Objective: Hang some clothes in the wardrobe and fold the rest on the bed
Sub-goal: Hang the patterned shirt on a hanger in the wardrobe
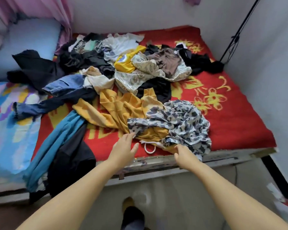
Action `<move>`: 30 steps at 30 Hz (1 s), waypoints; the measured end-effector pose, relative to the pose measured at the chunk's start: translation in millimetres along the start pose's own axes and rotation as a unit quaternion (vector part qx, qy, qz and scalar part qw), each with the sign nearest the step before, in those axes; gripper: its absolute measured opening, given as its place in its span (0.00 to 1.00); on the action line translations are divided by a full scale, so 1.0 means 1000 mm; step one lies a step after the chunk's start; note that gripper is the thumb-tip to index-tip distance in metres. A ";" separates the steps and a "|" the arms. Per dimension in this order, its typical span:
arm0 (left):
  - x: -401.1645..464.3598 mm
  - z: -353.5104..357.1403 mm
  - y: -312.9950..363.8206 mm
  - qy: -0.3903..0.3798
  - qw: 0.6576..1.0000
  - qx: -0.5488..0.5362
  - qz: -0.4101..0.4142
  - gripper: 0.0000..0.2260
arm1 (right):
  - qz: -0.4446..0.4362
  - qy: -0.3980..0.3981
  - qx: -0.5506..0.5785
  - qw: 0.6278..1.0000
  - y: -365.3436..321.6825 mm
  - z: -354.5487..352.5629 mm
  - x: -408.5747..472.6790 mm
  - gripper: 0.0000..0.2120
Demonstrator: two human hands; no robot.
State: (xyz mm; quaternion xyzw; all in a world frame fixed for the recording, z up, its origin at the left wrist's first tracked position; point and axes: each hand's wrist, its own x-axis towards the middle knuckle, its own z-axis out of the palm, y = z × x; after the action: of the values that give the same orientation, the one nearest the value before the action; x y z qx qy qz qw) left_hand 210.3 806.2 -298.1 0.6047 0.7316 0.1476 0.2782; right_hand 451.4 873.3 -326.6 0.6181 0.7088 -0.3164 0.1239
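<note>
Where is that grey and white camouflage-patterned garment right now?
In the head view, the camouflage garment lies at the bed's near edge, right of centre, partly over the mustard-yellow cloth, with the right hand at its hem.

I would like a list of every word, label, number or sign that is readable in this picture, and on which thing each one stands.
No text here can be read with certainty.
Black printed T-shirt, at the back of the pile: pale lettering, too blurred to read.
Red blanket: large yellow marks near the front edge, mostly covered by the mustard garment; unreadable.
Yellow garment: a blue and white patch; no letters can be made out.
</note>
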 end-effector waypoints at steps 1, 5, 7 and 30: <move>0.017 0.003 0.002 -0.013 1.000 0.004 0.004 0.23 | 0.011 0.000 0.007 1.000 0.004 -0.005 0.011 0.17; 0.079 0.021 0.015 -0.068 0.997 0.018 0.016 0.23 | 0.050 0.004 0.055 0.997 0.023 -0.014 0.048 0.18; 0.103 0.034 0.024 -0.094 0.995 0.024 0.023 0.23 | 0.061 0.001 0.070 0.996 0.037 -0.012 0.064 0.18; 0.316 0.302 0.076 -0.219 0.940 0.260 0.038 0.34 | 0.114 -0.088 -0.076 0.987 0.221 0.027 0.281 0.42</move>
State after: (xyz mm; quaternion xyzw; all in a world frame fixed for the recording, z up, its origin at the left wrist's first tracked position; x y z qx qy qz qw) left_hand 411.9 1092.7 -570.3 0.7003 0.6422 -0.1732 0.2590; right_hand 598.8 1088.6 -572.0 0.6535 0.6421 -0.2985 0.2675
